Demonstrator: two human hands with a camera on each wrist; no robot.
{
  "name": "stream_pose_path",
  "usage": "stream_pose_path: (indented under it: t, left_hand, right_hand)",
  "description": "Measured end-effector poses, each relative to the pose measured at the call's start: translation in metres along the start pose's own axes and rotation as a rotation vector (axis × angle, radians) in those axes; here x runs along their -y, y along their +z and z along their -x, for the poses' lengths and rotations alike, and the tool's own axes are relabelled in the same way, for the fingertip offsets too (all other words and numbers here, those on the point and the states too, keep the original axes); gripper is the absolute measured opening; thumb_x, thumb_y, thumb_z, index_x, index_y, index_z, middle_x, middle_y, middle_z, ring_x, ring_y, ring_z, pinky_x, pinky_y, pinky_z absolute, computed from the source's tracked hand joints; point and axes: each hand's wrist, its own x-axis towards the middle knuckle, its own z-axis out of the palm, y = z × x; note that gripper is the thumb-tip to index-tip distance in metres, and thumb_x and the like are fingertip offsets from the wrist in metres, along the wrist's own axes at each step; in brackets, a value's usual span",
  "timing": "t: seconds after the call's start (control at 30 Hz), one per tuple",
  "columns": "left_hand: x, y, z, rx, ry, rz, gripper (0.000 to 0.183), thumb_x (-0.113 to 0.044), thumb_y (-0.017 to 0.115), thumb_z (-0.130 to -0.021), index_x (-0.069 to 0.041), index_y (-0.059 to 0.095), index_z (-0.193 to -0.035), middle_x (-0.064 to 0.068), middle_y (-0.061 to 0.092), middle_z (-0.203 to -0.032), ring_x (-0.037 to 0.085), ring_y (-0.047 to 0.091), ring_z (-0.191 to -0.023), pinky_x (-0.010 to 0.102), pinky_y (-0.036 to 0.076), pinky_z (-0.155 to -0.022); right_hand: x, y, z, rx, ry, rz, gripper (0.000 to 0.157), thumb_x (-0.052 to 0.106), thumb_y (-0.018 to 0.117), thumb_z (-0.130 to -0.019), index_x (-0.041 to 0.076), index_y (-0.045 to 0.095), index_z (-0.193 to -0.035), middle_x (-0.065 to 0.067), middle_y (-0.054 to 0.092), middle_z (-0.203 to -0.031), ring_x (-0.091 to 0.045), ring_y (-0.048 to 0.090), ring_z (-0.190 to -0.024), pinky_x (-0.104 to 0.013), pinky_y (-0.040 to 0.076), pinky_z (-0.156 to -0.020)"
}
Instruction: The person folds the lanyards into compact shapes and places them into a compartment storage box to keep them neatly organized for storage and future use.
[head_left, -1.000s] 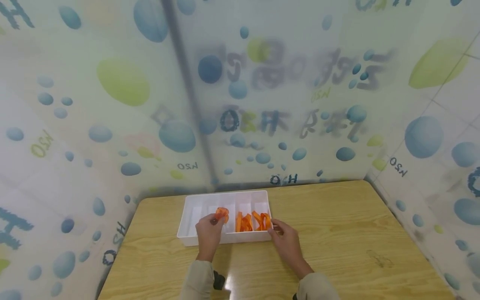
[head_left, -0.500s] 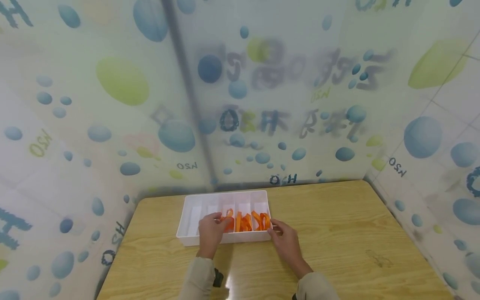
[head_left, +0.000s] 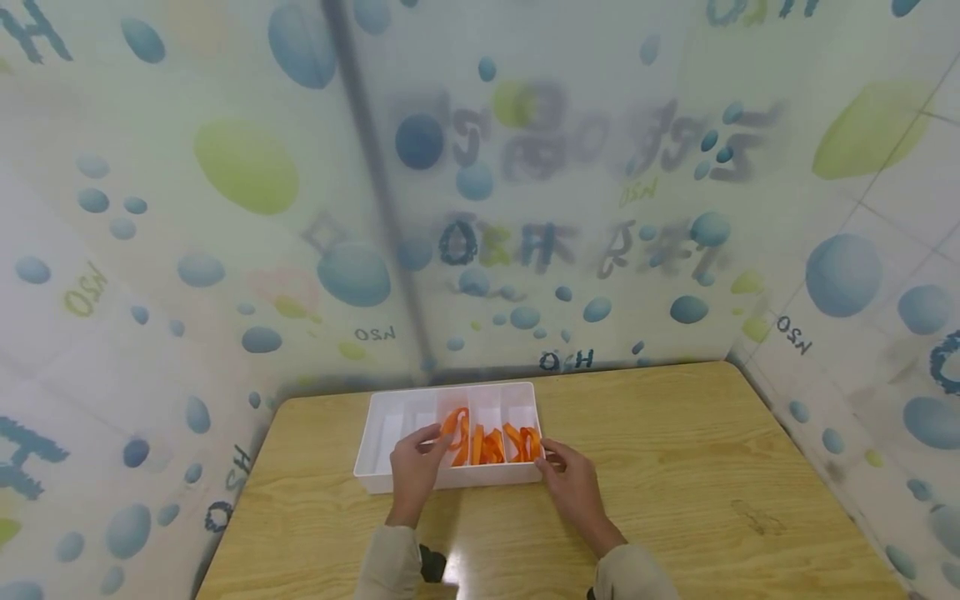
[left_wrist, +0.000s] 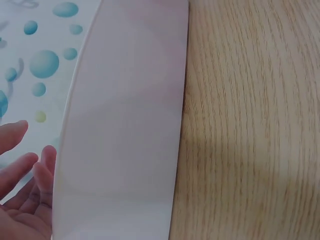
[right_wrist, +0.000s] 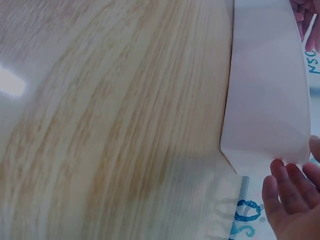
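A white divided tray [head_left: 401, 481] sits on the table. In its middle compartment a looped orange ribbon-like strip [head_left: 461, 421] stands partly up against the divider. My left hand [head_left: 415, 468] is over the tray's front wall, just left of that strip. In the left wrist view, the left hand [left_wrist: 25, 200] has thumb and fingers apart, with nothing seen between them. At the tray's front right corner my right hand [head_left: 576, 485] holds the rim, thumb in front and fingers along the end wall. The right wrist view shows the right hand's fingertips [right_wrist: 279, 167] touching that end wall.
More orange strips [head_left: 489, 447] lie in the compartment to the right, and others [head_left: 523, 442] fill the front of the rightmost one. The wooden table [head_left: 675, 483] meets a wall [head_left: 480, 333] printed with blue and green drops behind the tray.
My left hand lowered the orange strip into the middle compartment and let it go, then drew back slightly left. The strip has sprung into a taller loop. My right hand has stayed at the corner.
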Motion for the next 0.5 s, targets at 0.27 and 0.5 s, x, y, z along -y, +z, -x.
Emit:
stream_pose_path:
  t: [0.27, 0.5]
  left_hand:
    - [-0.002, 0.001, 0.004, -0.089, 0.143, -0.025, 0.025, -0.008, 0.075, -0.088, 0.001, 0.073, -0.111, 0.015, 0.073, -0.100, 0.028, 0.069, -0.080, 0.035, 0.058, -0.067]
    - [-0.006, -0.001, 0.005, -0.208, 0.439, -0.211, 0.029, -0.008, 0.073, -0.089, 0.001, 0.070, -0.117, 0.018, 0.069, -0.115, 0.035, 0.066, -0.102, 0.049, 0.055, -0.085]
  right_hand:
    - [0.002, -0.007, 0.001, 0.045, -0.037, 0.080, 0.032, 0.015, 0.066, -0.097, 0.003, 0.065, -0.127, -0.010, 0.068, -0.123, -0.022, 0.066, -0.105, -0.044, 0.054, -0.090]
    - [0.013, -0.033, -0.006, -0.008, -0.135, 0.272, 0.037, 0.024, 0.062, -0.099, 0.006, 0.062, -0.132, -0.013, 0.065, -0.128, -0.033, 0.060, -0.118, -0.054, 0.047, -0.098]
